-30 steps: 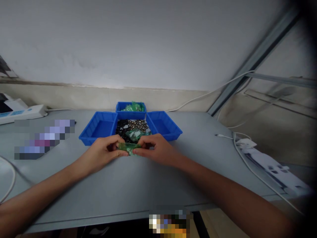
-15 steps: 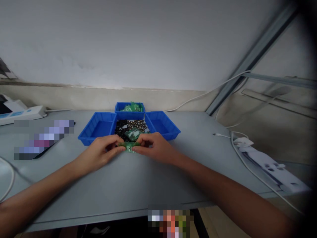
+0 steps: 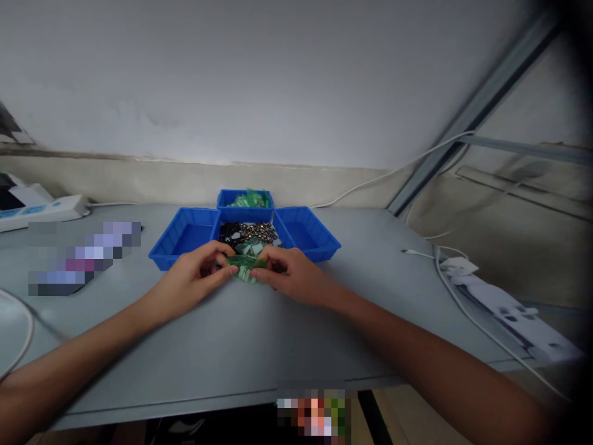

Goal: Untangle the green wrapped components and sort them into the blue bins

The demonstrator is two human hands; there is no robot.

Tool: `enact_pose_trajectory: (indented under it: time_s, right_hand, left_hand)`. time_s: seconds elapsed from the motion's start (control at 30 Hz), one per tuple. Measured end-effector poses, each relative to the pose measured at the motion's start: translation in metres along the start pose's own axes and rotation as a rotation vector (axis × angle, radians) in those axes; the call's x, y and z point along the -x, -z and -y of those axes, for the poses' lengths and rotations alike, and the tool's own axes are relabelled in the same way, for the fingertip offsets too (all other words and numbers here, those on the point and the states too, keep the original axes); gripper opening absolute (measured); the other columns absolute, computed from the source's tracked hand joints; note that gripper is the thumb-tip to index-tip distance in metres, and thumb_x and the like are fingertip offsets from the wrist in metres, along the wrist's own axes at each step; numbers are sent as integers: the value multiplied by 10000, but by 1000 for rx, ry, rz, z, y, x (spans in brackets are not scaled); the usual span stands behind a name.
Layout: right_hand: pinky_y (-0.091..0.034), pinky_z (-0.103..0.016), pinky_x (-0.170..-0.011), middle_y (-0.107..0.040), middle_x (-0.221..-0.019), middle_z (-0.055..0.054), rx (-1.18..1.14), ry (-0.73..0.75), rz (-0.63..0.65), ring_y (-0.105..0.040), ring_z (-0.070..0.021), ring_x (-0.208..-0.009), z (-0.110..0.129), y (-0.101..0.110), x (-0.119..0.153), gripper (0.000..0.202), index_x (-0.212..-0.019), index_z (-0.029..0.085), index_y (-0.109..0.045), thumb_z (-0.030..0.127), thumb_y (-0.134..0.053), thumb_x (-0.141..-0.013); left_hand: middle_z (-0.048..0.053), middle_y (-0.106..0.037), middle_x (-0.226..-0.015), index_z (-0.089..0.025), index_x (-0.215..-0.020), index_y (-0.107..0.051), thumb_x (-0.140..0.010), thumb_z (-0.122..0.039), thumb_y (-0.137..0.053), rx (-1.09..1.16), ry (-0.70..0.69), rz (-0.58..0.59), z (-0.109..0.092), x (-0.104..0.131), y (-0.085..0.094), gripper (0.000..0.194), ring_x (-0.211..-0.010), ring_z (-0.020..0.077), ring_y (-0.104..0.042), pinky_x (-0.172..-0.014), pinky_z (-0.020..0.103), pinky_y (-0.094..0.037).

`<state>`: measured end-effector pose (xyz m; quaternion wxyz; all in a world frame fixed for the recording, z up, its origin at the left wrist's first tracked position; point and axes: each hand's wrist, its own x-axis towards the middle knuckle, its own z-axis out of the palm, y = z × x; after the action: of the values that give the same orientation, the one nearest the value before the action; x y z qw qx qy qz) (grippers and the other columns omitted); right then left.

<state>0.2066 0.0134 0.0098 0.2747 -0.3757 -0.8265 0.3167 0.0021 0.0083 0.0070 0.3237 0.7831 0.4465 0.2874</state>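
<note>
A small green plastic bag [image 3: 245, 272] with pale pieces inside is pinched between my two hands, just in front of the middle blue bin. My left hand [image 3: 197, 272] is closed on its left edge, thumb toward me. On the opposite edge, my right hand [image 3: 291, 272] grips it the same way. Behind the bag, the middle bin holds dark pieces [image 3: 228, 233], shiny metal pieces [image 3: 259, 233] and more green bags [image 3: 251, 247]. Farther back, a small blue bin [image 3: 222, 199] contains green bags [image 3: 252, 198].
Blue bins stand left [image 3: 185, 238] and right [image 3: 308, 235] of the middle one. A blurred-out flat object [image 3: 88, 259] lies on the grey table [image 3: 259, 346]. Power strips sit far left [image 3: 50, 213] and right [image 3: 509, 315], with white cables. A metal frame [image 3: 435, 161] rises at right.
The green bag now shows more of its face, tilted up and spread between my fingers. Both hands keep hold of it and have shifted slightly. The whole view has moved a little.
</note>
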Motion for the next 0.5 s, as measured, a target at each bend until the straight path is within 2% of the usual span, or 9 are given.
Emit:
enact_pose_trajectory:
  time_s: [0.1,0.27,0.4,0.5]
  right_hand:
    - [-256,-199,-480,-394,-542,62,15,-2,-1,-365,-65,-508,0,1,1,228,-676,178,-430,365,-461,-801]
    - [-260,-192,-478,-397,-564,59,-5,23,95,-367,-62,-519,-1,3,2,210,-708,171,-447,359,-463,-801]
    - [-237,-195,-473,-350,-546,64,48,101,231,-336,-53,-508,0,3,3,310,-616,162,-413,413,-473,-787]
    - [-244,-200,-481,-354,-550,63,62,109,276,-350,-54,-510,2,2,4,353,-611,161,-414,467,-461,-782]
  left_hand:
    - [-18,-497,-667,-155,-787,-513,-793,-382,-472,9,25,28,0,0,1,231,-598,95,-457,-512,191,-374]
    - [-38,-467,-615,-159,-802,-521,-770,-355,-517,-37,-13,-41,-2,1,2,199,-532,76,-417,-485,180,-342]
    - [-24,-514,-671,-163,-785,-570,-777,-295,-511,-101,-94,38,-8,2,2,144,-575,78,-453,-516,180,-357]
    - [-25,-526,-656,-172,-784,-601,-774,-282,-520,-111,-105,79,-12,3,2,136,-575,77,-464,-511,173,-357]
